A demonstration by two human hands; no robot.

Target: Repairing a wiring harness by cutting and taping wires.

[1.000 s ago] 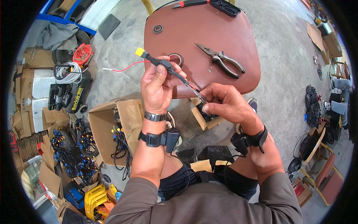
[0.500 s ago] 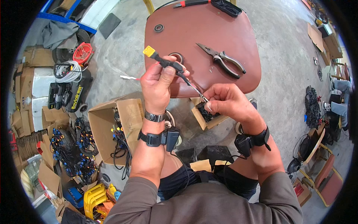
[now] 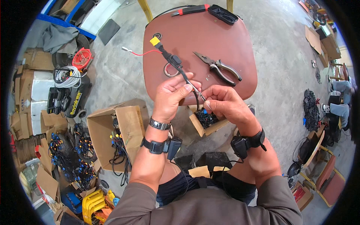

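Note:
A black wire harness point(image 3: 173, 60) with a yellow connector point(image 3: 155, 41) at its far end runs between my hands over the stool's near edge. From it a red wire point(image 3: 144, 53) sticks out to the left, ending in a pale terminal. My left hand point(image 3: 170, 97) is closed on the harness's lower stretch, thumb against fingers. In a pinch, my right hand point(image 3: 225, 103) holds the wire end with a small metallic piece near its fingertips; its exact kind is too small to tell. Nose-up pliers point(image 3: 217, 69) with grey and black handles lie on the reddish-brown seat point(image 3: 240, 45).
On the seat are a tape ring point(image 3: 171, 69), a partly covered bearing, a red-and-black cutter point(image 3: 190, 10) and a black plastic case point(image 3: 223, 14). Below stand a small carton point(image 3: 202, 131) of dark parts and a larger carton point(image 3: 129, 125) of cables. Cable heaps lie at left.
My left hand has slid down the harness toward my right hand, leaving the yellow connector end sticking out farther. The red wire now shows fully. My right hand keeps its pinch.

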